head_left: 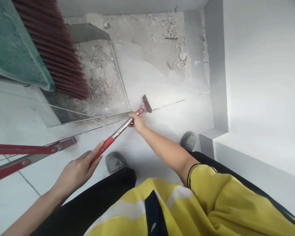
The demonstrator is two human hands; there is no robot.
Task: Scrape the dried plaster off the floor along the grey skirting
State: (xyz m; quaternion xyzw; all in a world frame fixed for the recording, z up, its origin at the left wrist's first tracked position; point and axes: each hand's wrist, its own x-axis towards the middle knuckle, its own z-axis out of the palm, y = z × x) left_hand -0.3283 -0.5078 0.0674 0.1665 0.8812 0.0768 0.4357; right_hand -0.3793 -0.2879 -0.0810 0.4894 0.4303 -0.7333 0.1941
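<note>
A long-handled scraper (123, 128) slants across the middle of the view, with a red grip, a metal shaft and a dirty blade at its far end. My left hand (85, 164) is closed around the red grip at the near end. Farther up, my right hand (138, 123) wraps round the shaft just below the head. The blade is close above the pale floor tile (172, 114), near a dark joint line; whether it touches cannot be told. A dustpan (120, 80) full of dust and plaster bits lies to the left of the blade.
A broom (61, 55) with dark red bristles and a green head stands at upper left. Red and grey metal legs (31, 155) reach in from the left. Loose rubble (183, 55) lies near the back right. A grey wall ledge (216, 65) borders the right side.
</note>
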